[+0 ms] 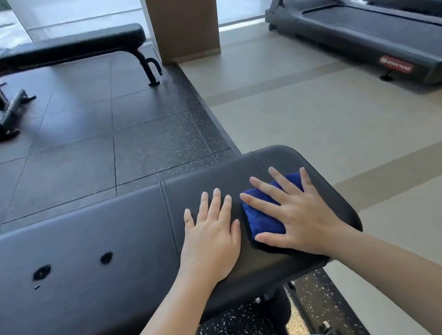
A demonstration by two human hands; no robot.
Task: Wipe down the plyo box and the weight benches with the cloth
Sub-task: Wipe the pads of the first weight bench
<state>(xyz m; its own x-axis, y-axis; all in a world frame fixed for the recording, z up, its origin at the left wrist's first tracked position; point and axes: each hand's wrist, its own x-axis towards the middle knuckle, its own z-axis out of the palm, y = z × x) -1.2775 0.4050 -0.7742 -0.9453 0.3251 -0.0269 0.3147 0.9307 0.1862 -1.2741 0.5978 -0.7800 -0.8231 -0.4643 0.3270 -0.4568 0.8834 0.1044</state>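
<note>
Blue cloth (263, 218) lies folded near the right end of the near weight bench (82, 245). I see the right hand (304, 212) flat on it, fingers straight and spread, pressing it to the black pad. The left hand (213, 237) rests just beside it, palm down on bare vinyl, fingers straight. Two small holes (42, 272) mark the pad towards its left end. A second flat bench (53, 50) stands well apart across the rubber tiles (82, 148); treadmills (383, 34) stand far right.
</note>
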